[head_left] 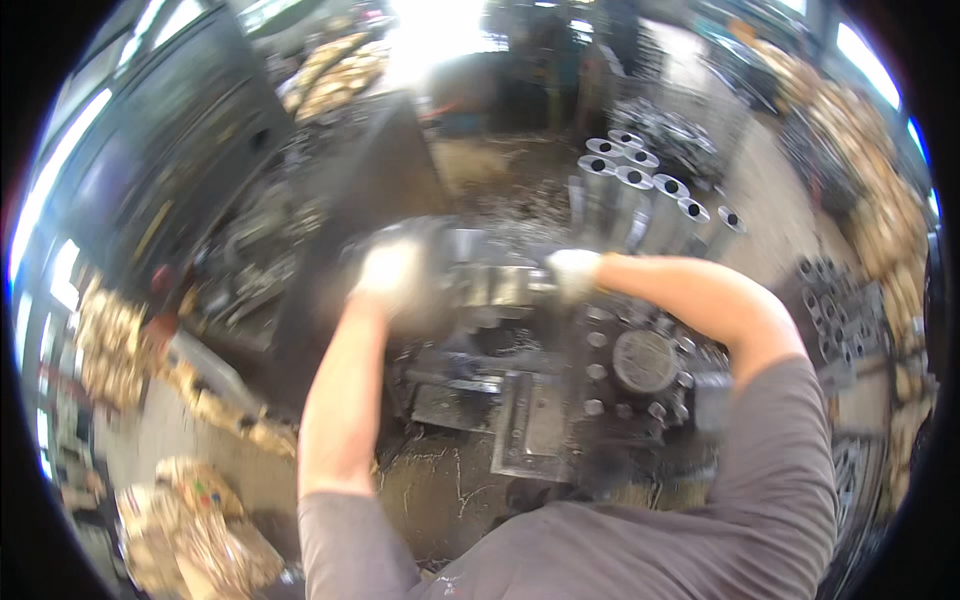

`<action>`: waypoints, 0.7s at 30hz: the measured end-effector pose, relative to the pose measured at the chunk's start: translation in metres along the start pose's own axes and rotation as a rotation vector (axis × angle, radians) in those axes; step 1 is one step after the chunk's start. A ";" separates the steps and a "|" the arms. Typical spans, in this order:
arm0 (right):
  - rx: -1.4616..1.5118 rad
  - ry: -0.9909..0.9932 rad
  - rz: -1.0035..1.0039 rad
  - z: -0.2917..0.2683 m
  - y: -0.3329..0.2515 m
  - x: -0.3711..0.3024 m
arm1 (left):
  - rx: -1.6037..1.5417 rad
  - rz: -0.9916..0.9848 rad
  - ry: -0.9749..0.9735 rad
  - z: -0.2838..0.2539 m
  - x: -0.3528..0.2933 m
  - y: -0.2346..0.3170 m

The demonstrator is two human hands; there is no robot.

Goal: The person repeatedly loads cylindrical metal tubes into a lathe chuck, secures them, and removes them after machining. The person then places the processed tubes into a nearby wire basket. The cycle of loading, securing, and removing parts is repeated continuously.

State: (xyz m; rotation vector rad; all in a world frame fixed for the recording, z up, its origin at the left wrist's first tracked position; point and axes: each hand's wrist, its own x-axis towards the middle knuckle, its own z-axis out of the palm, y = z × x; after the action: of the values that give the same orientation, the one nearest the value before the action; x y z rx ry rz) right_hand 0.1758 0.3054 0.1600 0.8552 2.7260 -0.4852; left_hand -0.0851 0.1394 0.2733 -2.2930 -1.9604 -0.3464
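Observation:
My left hand, in a pale glove, is over the round dark chuck of a lathe; motion smears its fingers. To the right of the chuck are bright metal jaws or parts, too blurred to tell apart. My right hand, also gloved, is closed at their right end, and what its fingers hold is hidden. Just below that hand stands a square tool post with several bolts around its round top. The lathe's flat slide lies nearer to me.
Several upright metal tubes with bright ring ends stand beyond my right hand. More tubes are stacked at far right. Metal shavings lie behind the chuck. Wrapped bundles rest at lower left, and sacks line the right side.

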 end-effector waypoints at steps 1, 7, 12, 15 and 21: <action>-0.050 -0.052 0.055 -0.014 -0.017 -0.013 | 0.042 -0.154 -0.125 0.017 0.002 -0.025; 0.231 -0.241 0.092 -0.023 -0.011 -0.007 | 0.011 -0.172 0.364 0.070 -0.014 0.000; 0.088 -0.225 -0.089 -0.008 0.068 -0.017 | 0.033 -0.124 0.520 0.078 -0.035 -0.019; -0.501 0.090 0.134 -0.036 0.045 -0.073 | -0.020 -0.129 0.477 0.080 -0.034 -0.021; -0.286 0.577 0.343 -0.089 -0.114 -0.158 | -0.111 -0.111 0.466 0.077 -0.048 -0.041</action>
State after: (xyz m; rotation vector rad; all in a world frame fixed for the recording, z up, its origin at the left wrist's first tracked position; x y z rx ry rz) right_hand 0.2240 0.1713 0.3198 1.5260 2.9189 0.2600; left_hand -0.1247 0.1172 0.1842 -1.9303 -1.8608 -0.9264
